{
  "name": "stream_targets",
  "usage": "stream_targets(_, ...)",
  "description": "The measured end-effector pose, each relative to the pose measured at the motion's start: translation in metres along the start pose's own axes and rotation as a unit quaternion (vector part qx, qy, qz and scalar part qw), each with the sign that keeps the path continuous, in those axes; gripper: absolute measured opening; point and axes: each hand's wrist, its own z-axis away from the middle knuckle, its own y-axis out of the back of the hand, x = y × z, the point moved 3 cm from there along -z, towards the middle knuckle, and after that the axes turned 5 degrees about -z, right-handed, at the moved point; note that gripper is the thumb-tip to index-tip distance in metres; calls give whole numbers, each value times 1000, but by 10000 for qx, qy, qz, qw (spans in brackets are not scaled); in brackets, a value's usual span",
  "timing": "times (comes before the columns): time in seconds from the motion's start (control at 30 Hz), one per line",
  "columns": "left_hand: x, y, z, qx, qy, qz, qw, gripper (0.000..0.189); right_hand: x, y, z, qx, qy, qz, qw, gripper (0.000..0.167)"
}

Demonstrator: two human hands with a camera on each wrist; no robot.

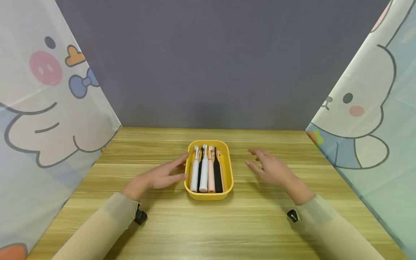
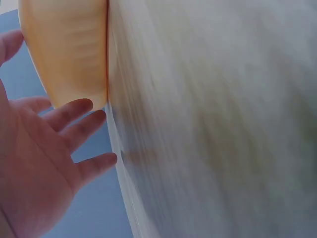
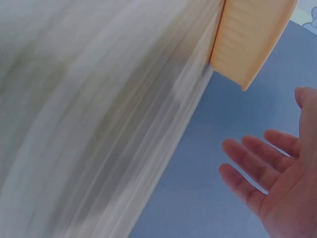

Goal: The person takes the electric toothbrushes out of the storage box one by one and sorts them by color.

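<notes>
In the head view a yellow tray (image 1: 230, 173) stands on the wooden table, holding several electric toothbrushes side by side with their heads toward the back. Among them are a white toothbrush (image 1: 203, 173), a pink toothbrush (image 1: 211, 177) and a black toothbrush (image 1: 217, 175). My left hand (image 1: 164, 175) is at the tray's left side, thumb and fingertips right at the rim, fingers spread. To the right of the tray, apart from it, my right hand (image 1: 271, 168) hovers with relaxed fingers and nothing in it. Both wrist views show the tray's outer wall (image 2: 69, 49) near the fingers.
The wooden table (image 1: 208, 227) runs up to a grey back panel (image 1: 208, 65). Cartoon-printed cloths hang on both sides, the left cloth (image 1: 58, 119) and the right cloth (image 1: 367, 119). Each wrist carries a small dark device below the sleeve cuff.
</notes>
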Motion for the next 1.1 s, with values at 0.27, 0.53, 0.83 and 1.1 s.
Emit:
stream_targets(0.27, -7, -4, -2, -248, 66, 400, 9989, 94, -11, 2, -12, -87, -77, -334, 9994, 66)
stream_targets(0.53, -7, -4, -1, -557, 151, 910, 9942, 96, -18, 2, -21, -160, -160, -694, 9973, 67)
stream_targets(0.83, -4, -4, -2, -620, 180, 884, 9940, 96, -23, 2, -31, -102, -130, -845, 9963, 66)
stream_targets(1.1, -5, -5, -1, -563, 166, 839, 9947, 96, -35, -2, -49, -98, 140, -1781, 9839, 58)
